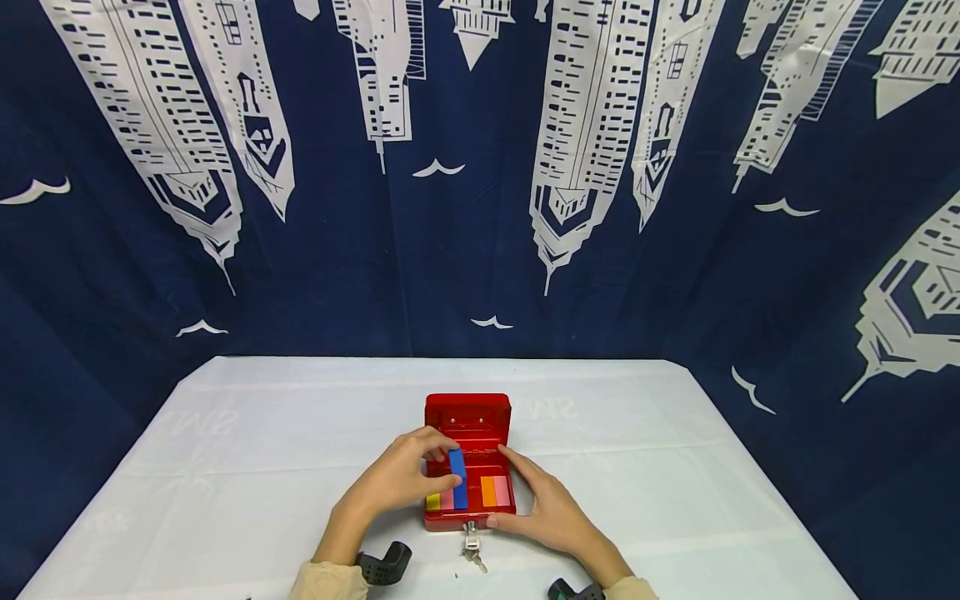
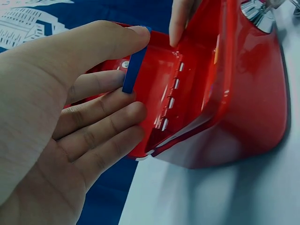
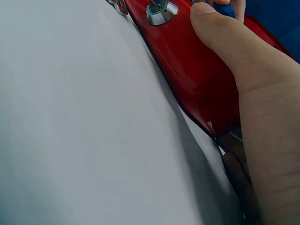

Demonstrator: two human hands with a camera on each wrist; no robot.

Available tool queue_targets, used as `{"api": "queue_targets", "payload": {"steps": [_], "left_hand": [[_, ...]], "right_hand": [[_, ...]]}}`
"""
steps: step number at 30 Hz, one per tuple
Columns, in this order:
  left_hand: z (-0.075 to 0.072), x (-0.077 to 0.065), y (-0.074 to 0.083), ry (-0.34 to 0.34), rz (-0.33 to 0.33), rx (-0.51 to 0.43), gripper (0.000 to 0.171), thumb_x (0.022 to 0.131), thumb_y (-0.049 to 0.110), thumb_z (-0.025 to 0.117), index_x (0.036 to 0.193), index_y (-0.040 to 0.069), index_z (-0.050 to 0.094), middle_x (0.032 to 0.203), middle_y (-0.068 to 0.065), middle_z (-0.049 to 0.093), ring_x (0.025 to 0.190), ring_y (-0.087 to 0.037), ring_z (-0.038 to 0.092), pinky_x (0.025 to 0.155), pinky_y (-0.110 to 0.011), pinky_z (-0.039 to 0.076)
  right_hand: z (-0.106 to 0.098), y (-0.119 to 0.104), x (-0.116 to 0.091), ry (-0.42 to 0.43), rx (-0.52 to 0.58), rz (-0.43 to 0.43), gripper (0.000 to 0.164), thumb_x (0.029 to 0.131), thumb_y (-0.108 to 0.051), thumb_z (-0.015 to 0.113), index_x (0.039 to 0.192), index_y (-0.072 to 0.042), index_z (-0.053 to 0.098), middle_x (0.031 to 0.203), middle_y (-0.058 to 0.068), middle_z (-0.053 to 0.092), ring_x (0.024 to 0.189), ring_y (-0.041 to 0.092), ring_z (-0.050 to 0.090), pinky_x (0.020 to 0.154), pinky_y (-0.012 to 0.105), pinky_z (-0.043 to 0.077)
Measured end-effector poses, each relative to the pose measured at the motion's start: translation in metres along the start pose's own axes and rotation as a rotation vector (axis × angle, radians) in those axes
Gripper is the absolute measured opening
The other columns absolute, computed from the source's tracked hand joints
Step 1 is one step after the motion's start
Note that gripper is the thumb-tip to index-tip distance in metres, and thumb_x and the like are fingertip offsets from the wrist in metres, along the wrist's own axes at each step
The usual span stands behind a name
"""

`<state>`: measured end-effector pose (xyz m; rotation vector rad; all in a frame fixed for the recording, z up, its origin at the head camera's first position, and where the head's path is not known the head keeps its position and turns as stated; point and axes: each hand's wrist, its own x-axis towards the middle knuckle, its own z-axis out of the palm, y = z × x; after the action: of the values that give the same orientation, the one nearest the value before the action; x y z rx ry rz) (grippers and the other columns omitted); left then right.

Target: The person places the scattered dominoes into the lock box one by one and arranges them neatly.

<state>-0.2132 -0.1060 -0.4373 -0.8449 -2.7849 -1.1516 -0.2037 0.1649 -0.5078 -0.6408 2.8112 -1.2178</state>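
Observation:
A red metal cash box [image 1: 442, 525] stands with its lid raised. My left hand [image 1: 401, 471] is over its left part and pinches a blue block [image 2: 136, 65] between thumb and fingers; the block is above the box floor. Just below it in the head view, more blue [image 1: 461, 498] shows inside, beside a pink block [image 1: 447, 500] and a yellow block [image 1: 432, 502]. At the right inside lie an orange block [image 1: 488, 492] and a pink block [image 1: 502, 491]. My right hand [image 1: 551, 508] grips the box's right side, thumb at the front rim, fingers along the side.
Keys [image 1: 472, 557] hang from the lock [image 3: 161, 13] on the box's front. The box stands on a white-covered table [image 1: 262, 483]. Behind it hangs a dark blue cloth [image 1: 450, 267] printed with white buildings and birds.

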Motion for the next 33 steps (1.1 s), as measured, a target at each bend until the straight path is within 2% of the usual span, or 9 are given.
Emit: {"api": "queue_targets", "payload": {"steps": [3,10,20,28,33], "left_hand": [[0.004,0.001,-0.001,-0.004,0.019,0.005,0.041,0.085,0.027,0.085,0.118,0.005,0.073,0.102,0.000,0.067,0.093,-0.018,0.063,0.081,-0.034,0.059],[0.015,0.004,-0.001,-0.053,0.009,-0.019,0.042,0.086,0.027,0.084,0.120,0.006,0.072,0.106,0.000,0.068,0.095,-0.015,0.064,0.086,-0.030,0.059],[0.028,0.007,0.000,-0.062,0.049,0.059,0.041,0.086,0.028,0.085,0.118,0.006,0.073,0.101,0.002,0.068,0.093,-0.012,0.063,0.089,-0.031,0.058],[0.034,0.007,0.001,-0.053,0.025,0.123,0.040,0.084,0.027,0.086,0.116,0.006,0.074,0.100,0.002,0.068,0.091,-0.010,0.061,0.089,-0.032,0.059],[0.038,0.009,0.002,-0.061,0.007,0.168,0.041,0.084,0.028,0.086,0.116,0.006,0.075,0.105,0.000,0.072,0.094,-0.011,0.064,0.094,-0.035,0.059]], "right_hand": [[0.000,0.000,0.000,-0.002,0.001,0.004,0.098,0.077,-0.061,0.083,0.159,-0.034,0.037,0.158,0.003,0.049,0.144,0.030,0.048,0.111,0.061,0.044],[0.000,-0.001,-0.001,-0.006,0.006,0.009,0.097,0.078,-0.061,0.083,0.159,-0.033,0.038,0.158,0.003,0.048,0.144,0.031,0.047,0.112,0.062,0.043],[-0.001,-0.001,0.000,-0.002,0.011,-0.008,0.098,0.077,-0.063,0.082,0.159,-0.030,0.039,0.159,0.001,0.047,0.145,0.029,0.047,0.114,0.061,0.042],[-0.002,-0.001,0.001,0.001,0.022,-0.022,0.099,0.077,-0.064,0.082,0.159,-0.031,0.039,0.158,0.001,0.048,0.145,0.028,0.047,0.115,0.061,0.041],[-0.001,0.001,0.000,0.005,0.019,-0.024,0.099,0.077,-0.064,0.082,0.159,-0.031,0.039,0.158,0.001,0.048,0.144,0.029,0.048,0.114,0.062,0.042]]}}
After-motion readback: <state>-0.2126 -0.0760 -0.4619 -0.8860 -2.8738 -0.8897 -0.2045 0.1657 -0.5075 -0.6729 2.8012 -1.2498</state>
